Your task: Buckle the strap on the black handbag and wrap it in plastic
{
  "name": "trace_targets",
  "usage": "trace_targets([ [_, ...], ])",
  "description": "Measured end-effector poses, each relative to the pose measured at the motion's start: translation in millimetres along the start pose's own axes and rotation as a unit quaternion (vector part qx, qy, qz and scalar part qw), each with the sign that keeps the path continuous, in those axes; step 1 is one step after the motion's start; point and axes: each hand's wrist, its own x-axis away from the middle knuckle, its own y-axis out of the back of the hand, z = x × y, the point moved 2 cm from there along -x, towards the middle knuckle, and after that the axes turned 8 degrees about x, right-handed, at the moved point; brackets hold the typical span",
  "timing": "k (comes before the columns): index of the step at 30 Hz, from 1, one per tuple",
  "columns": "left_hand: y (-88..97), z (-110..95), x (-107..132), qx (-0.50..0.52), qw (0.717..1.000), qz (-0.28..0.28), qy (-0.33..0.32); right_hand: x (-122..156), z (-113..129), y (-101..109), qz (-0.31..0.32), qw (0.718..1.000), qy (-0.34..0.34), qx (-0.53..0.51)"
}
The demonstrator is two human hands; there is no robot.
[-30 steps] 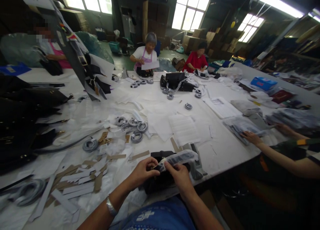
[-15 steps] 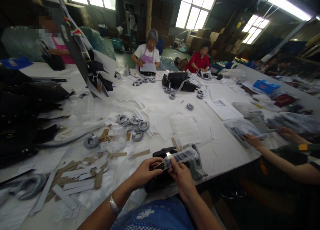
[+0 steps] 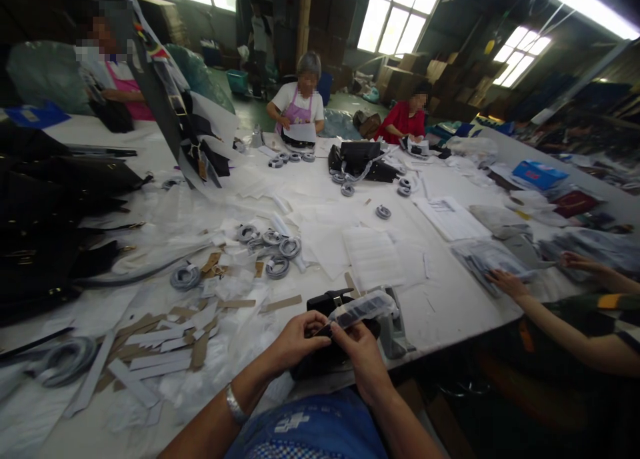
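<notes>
At the near edge of the table, both my hands meet over a black bag [image 3: 327, 302]. My right hand [image 3: 363, 352] pinches the lower end of a dark strap wrapped in clear plastic [image 3: 367, 310], which slants up to the right across the bag. Close beside it, my left hand [image 3: 295, 342] is closed, thumb against fingers, on the dark strap end that sticks out of the wrap. My fingers partly hide that end. A grey tape dispenser [image 3: 395, 336] stands just right of the bag.
Cardboard and paper strips [image 3: 160, 359] lie to the left, with several coiled grey tubes [image 3: 290, 248] behind. Black bags [image 3: 45, 246] are piled at far left. A co-worker's hand [image 3: 507, 284] rests on plastic-wrapped packs at right. Other people sit across the table.
My hands have drawn closer together at the strap's end, and the right fingers have shifted left along it. The view has turned slightly. Another person's hand at far right has lifted a little.
</notes>
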Motion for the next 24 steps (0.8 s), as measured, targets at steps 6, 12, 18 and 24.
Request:
trace_targets([
  [6, 2.8, 10, -3, -0.016, 1.000, -0.020, -0.012, -1, 4, 2, -0.050, 0.999, -0.006, -0.015],
  [12, 1.1, 17, -5, -0.027, 0.997, -0.062, -0.030, 3, 0, -3, -0.049, 0.999, -0.007, -0.022],
  [18, 0.6, 16, -2, -0.046, 0.996, -0.068, -0.040, 13, -10, -9, 0.021, 0.999, -0.007, -0.028],
  [24, -0.1, 9, 1, 0.014, 0.999, -0.047, -0.023, 19, -30, -14, 0.011, 1.000, -0.006, -0.005],
])
